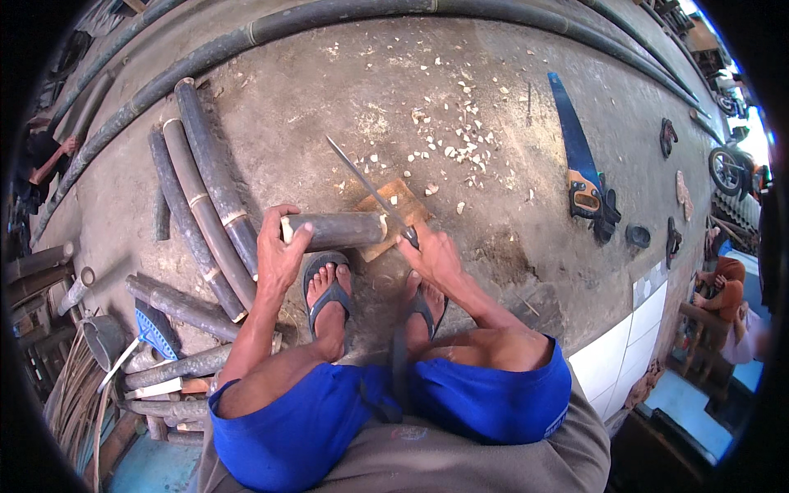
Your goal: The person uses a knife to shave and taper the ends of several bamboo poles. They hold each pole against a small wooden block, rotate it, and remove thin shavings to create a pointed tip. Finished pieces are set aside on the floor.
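Note:
A short dark bamboo section (341,231) lies sideways in front of my feet, its right end over a small square wooden board (403,201). My left hand (281,251) is closed round its left end, thumb on top near the pale cut rim. In my right hand (436,261) is a knife (362,175) with a long narrow blade, gripped by its dark handle. The blade slants up and left from the bamboo's right end, its tip over the concrete floor. Whether the blade touches the bamboo I cannot tell.
Pale chips (468,144) litter the floor ahead. A handsaw (571,135) lies at right. Several bamboo lengths (197,197) rest at left, near a blue fan-shaped broom head (156,330) and a grey bucket (103,343). A long bamboo pole (345,11) crosses the far side. Other people sit at both sides.

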`<move>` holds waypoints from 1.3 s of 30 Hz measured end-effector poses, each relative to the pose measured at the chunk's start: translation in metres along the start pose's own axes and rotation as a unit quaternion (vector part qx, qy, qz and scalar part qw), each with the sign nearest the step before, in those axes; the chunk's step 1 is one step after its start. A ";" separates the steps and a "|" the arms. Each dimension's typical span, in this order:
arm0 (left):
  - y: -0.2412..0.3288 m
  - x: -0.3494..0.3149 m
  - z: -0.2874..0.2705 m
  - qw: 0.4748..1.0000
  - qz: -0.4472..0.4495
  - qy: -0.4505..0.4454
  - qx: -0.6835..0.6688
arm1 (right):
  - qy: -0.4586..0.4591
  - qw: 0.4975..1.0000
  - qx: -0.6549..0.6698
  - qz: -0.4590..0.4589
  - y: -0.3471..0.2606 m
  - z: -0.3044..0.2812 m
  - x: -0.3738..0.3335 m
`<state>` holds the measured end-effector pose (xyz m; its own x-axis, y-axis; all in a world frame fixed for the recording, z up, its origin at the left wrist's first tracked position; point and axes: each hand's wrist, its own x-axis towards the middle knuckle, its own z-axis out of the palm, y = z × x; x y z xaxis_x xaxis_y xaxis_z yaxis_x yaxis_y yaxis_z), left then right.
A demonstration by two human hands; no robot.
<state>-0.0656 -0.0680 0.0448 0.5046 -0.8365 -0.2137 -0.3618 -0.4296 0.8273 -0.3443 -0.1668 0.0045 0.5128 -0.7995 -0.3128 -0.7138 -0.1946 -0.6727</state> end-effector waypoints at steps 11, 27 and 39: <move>0.010 0.001 0.010 0.992 0.114 0.017 0.055 | -0.004 0.997 -0.083 0.001 0.049 0.027 0.003; 0.015 -0.002 0.003 0.991 0.132 0.008 -0.010 | -0.024 0.997 -0.063 0.038 0.025 0.015 0.004; 0.011 0.009 0.010 0.992 0.103 -0.001 0.068 | 0.111 0.989 0.010 -0.093 0.000 0.005 0.002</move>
<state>-0.0725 -0.0834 0.0468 0.4079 -0.9118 -0.0482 -0.5590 -0.2911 0.7764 -0.3412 -0.1659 0.0005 0.5163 -0.8559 -0.0287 -0.6056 -0.3412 -0.7189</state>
